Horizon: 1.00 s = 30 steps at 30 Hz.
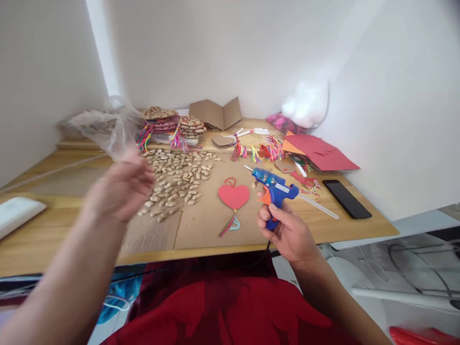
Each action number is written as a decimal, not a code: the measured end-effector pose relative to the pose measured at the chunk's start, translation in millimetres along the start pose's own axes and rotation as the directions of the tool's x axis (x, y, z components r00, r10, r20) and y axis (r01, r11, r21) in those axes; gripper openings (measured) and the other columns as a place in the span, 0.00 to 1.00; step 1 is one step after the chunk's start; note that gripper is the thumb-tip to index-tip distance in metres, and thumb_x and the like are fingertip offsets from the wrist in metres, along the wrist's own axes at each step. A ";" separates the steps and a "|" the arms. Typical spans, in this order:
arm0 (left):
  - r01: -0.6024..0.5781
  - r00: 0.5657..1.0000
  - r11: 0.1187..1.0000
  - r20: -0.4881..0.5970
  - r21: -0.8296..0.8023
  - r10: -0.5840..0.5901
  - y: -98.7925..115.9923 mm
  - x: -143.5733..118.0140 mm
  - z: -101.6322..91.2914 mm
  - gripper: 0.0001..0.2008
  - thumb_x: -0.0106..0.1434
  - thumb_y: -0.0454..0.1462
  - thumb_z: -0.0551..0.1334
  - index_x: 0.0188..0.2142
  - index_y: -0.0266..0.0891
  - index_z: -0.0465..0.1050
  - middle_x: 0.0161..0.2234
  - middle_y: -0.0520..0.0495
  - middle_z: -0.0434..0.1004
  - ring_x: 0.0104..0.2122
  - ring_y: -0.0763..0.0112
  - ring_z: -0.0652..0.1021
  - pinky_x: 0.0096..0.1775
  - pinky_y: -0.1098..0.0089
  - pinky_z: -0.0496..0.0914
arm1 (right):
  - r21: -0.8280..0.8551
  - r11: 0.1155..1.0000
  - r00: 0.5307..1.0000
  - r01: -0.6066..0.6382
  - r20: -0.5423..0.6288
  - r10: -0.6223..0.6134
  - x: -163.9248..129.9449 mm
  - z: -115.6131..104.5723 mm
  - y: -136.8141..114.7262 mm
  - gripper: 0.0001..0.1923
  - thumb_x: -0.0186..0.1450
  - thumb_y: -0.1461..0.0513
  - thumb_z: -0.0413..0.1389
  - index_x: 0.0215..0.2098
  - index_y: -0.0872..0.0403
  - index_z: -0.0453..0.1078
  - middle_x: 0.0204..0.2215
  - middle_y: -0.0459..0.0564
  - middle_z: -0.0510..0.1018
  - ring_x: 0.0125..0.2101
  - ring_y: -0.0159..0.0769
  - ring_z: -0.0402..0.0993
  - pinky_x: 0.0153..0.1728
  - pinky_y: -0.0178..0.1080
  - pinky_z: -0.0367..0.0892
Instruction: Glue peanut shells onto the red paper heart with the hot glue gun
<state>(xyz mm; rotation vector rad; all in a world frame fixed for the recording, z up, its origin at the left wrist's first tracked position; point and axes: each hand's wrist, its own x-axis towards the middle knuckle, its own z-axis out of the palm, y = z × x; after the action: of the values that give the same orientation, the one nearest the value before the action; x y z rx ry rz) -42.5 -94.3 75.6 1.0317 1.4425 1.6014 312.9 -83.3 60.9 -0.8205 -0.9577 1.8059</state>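
Note:
My right hand (285, 230) is wrapped round the handle of a blue hot glue gun (275, 187) with an orange trigger. A clear glue stick (319, 206) sticks out of its back, and the nozzle points to the upper left. Left of the gun a red paper heart (234, 197) lies flat on cardboard, with a red loop on top and a coloured cord tassel (230, 225) below. My left hand (124, 184) is raised by the left side of a spread of loose peanuts (176, 179); motion blurs its fingers, and what they hold, if anything, cannot be made out.
At the back left are a clear plastic bag (117, 129) and stacked peanut-covered pieces (161, 122) with tassels. Folded cardboard (215, 114) stands against the wall. To the right lie bundled cords (272, 148), red paper (323, 151) and a black phone (347, 199). A white box-shaped object (17, 215) sits far left.

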 end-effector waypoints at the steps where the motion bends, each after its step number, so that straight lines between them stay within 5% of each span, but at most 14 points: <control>1: 0.109 0.992 0.981 0.076 -0.163 -0.098 -6.6 -11.4 25.9 0.19 0.49 0.46 0.75 0.35 0.41 0.74 0.26 0.56 0.74 0.29 0.76 0.75 0.31 0.74 0.68 | 0.002 1.000 1.000 -0.001 0.021 0.001 -0.2 5.4 0.7 0.11 0.63 0.57 0.64 0.37 0.52 0.67 0.27 0.44 0.67 0.27 0.31 0.66 0.17 0.29 0.47; 4: 0.262 0.936 0.916 0.310 -0.304 -0.165 -18.3 -36.9 91.1 0.22 0.49 0.37 0.77 0.43 0.38 0.75 0.40 0.49 0.79 0.37 0.73 0.79 0.38 0.72 0.72 | -0.017 1.000 0.996 -0.013 0.084 0.014 -1.6 20.2 5.1 0.13 0.64 0.57 0.63 0.32 0.52 0.63 0.26 0.44 0.67 0.26 0.31 0.65 0.17 0.30 0.47; 6: 0.280 0.887 0.898 0.448 -0.339 -0.108 -21.3 -43.8 113.2 0.25 0.50 0.34 0.77 0.48 0.39 0.75 0.46 0.46 0.79 0.44 0.69 0.79 0.45 0.69 0.73 | -0.035 0.999 0.992 -0.041 0.118 0.045 -2.8 26.5 10.3 0.13 0.65 0.57 0.63 0.33 0.52 0.64 0.27 0.44 0.67 0.26 0.31 0.65 0.17 0.30 0.47; 10: 0.350 0.827 0.844 0.557 -0.407 -0.074 -26.9 -45.6 121.2 0.22 0.48 0.32 0.78 0.41 0.38 0.73 0.40 0.48 0.80 0.42 0.68 0.80 0.46 0.67 0.73 | -0.040 0.993 0.982 -0.113 0.149 0.118 -3.2 31.2 21.8 0.12 0.65 0.56 0.63 0.38 0.52 0.66 0.28 0.44 0.67 0.26 0.30 0.64 0.17 0.30 0.46; 15: 0.429 0.836 0.828 0.506 -0.361 -0.213 -38.6 -46.1 112.2 0.20 0.49 0.38 0.79 0.36 0.35 0.73 0.30 0.49 0.80 0.31 0.74 0.80 0.35 0.74 0.73 | -0.035 0.991 0.979 -0.132 0.151 0.136 0.2 33.8 26.7 0.12 0.64 0.56 0.63 0.41 0.52 0.67 0.27 0.44 0.66 0.26 0.30 0.63 0.17 0.30 0.45; 20: 0.298 0.893 0.939 0.397 -0.172 -0.211 -36.6 -42.1 78.6 0.21 0.48 0.44 0.78 0.37 0.36 0.77 0.34 0.45 0.82 0.31 0.70 0.80 0.33 0.72 0.72 | -0.039 0.995 0.991 -0.089 0.094 0.092 4.7 34.6 27.1 0.13 0.64 0.56 0.64 0.32 0.52 0.64 0.26 0.45 0.67 0.25 0.30 0.63 0.17 0.30 0.46; 23: 0.055 0.984 0.987 0.160 0.151 -0.080 -26.1 -29.1 38.4 0.18 0.52 0.45 0.74 0.39 0.38 0.81 0.36 0.46 0.83 0.33 0.66 0.80 0.35 0.70 0.73 | -0.067 0.995 0.993 -0.081 0.078 0.086 6.4 31.6 27.5 0.14 0.64 0.56 0.64 0.31 0.52 0.64 0.26 0.45 0.67 0.24 0.30 0.62 0.17 0.30 0.47; 26: -0.023 0.973 0.789 -0.169 0.614 0.159 -14.3 -7.3 -12.8 0.12 0.57 0.42 0.69 0.41 0.41 0.83 0.39 0.49 0.84 0.40 0.63 0.80 0.42 0.69 0.71 | -0.108 0.993 0.998 -0.055 0.033 0.059 7.1 27.1 26.4 0.14 0.63 0.56 0.65 0.30 0.53 0.65 0.26 0.46 0.67 0.24 0.29 0.61 0.16 0.30 0.49; 30: 0.168 0.936 0.489 -0.293 0.856 0.193 -8.8 26.2 -76.8 0.13 0.62 0.41 0.65 0.43 0.37 0.83 0.37 0.46 0.84 0.39 0.60 0.80 0.43 0.69 0.68 | -0.146 0.988 0.996 -0.055 -0.084 0.043 12.2 19.8 24.3 0.16 0.58 0.57 0.69 0.29 0.52 0.65 0.26 0.46 0.65 0.26 0.32 0.64 0.15 0.28 0.52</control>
<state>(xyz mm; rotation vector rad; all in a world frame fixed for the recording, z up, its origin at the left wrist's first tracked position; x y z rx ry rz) -123.2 -100.6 65.5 1.3105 2.6712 0.9934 282.0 -84.4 47.6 -1.0096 -1.0365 1.7452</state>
